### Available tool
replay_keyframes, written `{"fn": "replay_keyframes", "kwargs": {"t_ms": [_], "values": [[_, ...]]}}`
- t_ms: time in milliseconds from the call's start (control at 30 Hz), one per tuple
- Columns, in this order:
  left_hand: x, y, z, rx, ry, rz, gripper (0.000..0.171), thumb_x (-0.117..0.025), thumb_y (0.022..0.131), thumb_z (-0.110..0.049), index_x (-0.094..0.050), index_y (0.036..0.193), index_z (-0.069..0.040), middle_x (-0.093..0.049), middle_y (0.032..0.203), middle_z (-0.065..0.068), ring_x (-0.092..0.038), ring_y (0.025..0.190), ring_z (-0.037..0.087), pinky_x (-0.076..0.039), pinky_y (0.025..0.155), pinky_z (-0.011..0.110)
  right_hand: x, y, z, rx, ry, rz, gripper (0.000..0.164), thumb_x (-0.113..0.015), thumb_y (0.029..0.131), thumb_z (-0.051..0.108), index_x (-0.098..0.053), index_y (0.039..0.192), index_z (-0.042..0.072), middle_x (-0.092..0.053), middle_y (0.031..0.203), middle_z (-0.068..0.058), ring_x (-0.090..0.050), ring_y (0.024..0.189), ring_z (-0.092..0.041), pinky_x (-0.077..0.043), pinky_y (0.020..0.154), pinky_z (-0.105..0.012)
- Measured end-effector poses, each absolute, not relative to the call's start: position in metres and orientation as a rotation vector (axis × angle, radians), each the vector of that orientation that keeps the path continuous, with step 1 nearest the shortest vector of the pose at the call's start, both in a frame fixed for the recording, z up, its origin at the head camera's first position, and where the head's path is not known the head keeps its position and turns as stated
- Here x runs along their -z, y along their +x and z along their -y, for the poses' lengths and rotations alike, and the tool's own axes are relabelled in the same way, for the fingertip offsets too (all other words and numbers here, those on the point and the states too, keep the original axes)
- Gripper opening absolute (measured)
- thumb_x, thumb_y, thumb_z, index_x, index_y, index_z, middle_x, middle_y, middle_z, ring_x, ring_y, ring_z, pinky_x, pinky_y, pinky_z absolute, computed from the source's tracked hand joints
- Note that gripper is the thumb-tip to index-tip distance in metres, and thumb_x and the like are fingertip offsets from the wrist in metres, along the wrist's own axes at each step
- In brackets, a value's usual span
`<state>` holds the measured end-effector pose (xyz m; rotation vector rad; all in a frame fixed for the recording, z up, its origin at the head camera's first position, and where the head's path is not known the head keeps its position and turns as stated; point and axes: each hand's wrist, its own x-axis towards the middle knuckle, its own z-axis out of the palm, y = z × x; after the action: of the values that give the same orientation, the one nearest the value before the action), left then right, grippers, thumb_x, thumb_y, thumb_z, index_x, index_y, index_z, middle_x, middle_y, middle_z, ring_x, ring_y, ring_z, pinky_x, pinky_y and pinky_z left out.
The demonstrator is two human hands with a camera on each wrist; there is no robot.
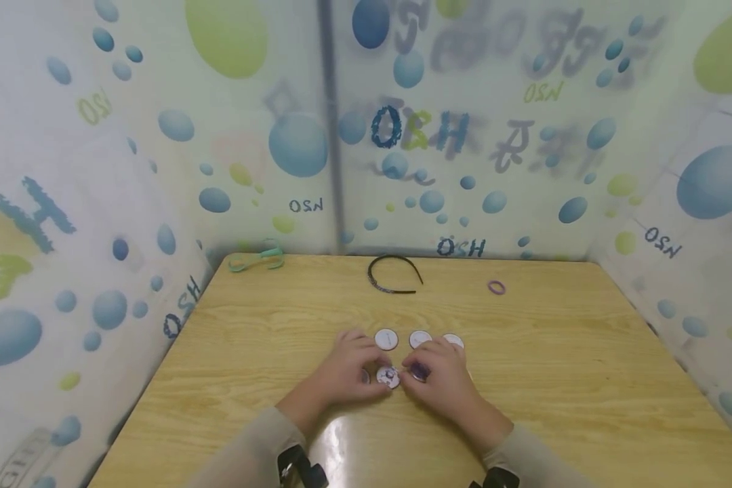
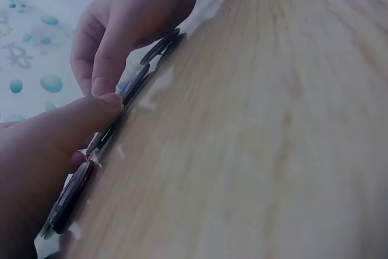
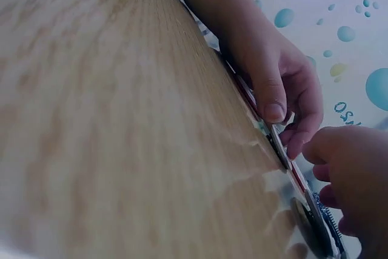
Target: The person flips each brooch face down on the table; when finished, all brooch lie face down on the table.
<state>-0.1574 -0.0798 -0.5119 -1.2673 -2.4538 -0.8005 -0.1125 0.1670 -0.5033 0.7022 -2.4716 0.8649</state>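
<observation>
My left hand (image 1: 349, 369) has its thumb and fingers about a round badge (image 1: 388, 377) with a dark picture on white, pinching its edges on the table. Another disc (image 1: 366, 376) shows partly beneath that palm. Close by on the right, my right hand (image 1: 444, 378) curls its thumb and fingers round a dark, shiny round badge (image 1: 419, 371). Both hands' fingertips nearly meet between these badges. In the left wrist view, the left thumb (image 2: 91, 113) lies at a badge's edge. The right wrist view shows flat discs (image 3: 312, 225) in a line under the hands.
Behind the hands lie white round discs (image 1: 386, 339), one partly covered by the right hand. Farther back on the wooden table (image 1: 543, 318) are a green tool-like object (image 1: 256, 259), a black headband (image 1: 375, 281) and a purple ring (image 1: 496, 287). Patterned walls enclose the table.
</observation>
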Motion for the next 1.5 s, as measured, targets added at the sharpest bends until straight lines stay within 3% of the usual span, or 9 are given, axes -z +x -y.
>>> {"fn": "replay_keyframes", "kwargs": {"t_ms": [267, 600, 1267, 1500], "values": [[0.5114, -0.1555, 0.0832, 0.826, -1.242, 2.505, 0.04, -0.088, 0.079, -0.047, -0.078, 0.11, -0.024, -0.07, 0.111, -0.012, -0.051, 0.112, 0.015, -0.036, 0.107, 0.043, 0.5068, -0.1116, -0.1634, -0.827, 0.707, 2.492, 0.023, -0.091, 0.078, 0.029, -0.082, 0.097, 0.021, -0.07, 0.099, 0.008, -0.057, 0.1, -0.017, -0.043, 0.093, -0.053], [0.5084, -0.1539, 0.0842, 0.829, -1.219, 2.543, 0.032, -0.084, 0.084, -0.045, -0.079, 0.11, -0.026, -0.068, 0.111, -0.013, -0.05, 0.112, 0.012, -0.038, 0.102, 0.042, 0.5079, -0.1132, -0.1642, -0.775, 0.712, 2.528, 0.027, -0.092, 0.079, 0.033, -0.083, 0.102, 0.021, -0.064, 0.103, 0.005, -0.055, 0.099, -0.019, -0.042, 0.093, -0.053], [0.5099, -0.1529, 0.0844, 0.954, -1.208, 2.508, 0.034, -0.094, 0.08, -0.034, -0.081, 0.111, -0.027, -0.074, 0.108, -0.024, -0.053, 0.106, 0.011, -0.038, 0.096, 0.043, 0.5037, -0.1109, -0.1627, -0.779, 0.737, 2.565, 0.018, -0.092, 0.08, 0.033, -0.084, 0.094, 0.024, -0.061, 0.095, 0.013, -0.049, 0.095, -0.013, -0.036, 0.091, -0.048], [0.5086, -0.1517, 0.0833, 0.973, -1.193, 2.538, 0.033, -0.093, 0.08, -0.032, -0.081, 0.111, -0.026, -0.074, 0.107, -0.025, -0.052, 0.106, 0.01, -0.037, 0.097, 0.044, 0.5021, -0.1061, -0.16, -0.783, 0.737, 2.561, 0.02, -0.092, 0.081, 0.032, -0.084, 0.096, 0.021, -0.063, 0.097, 0.01, -0.052, 0.099, -0.015, -0.038, 0.091, -0.048]]}}
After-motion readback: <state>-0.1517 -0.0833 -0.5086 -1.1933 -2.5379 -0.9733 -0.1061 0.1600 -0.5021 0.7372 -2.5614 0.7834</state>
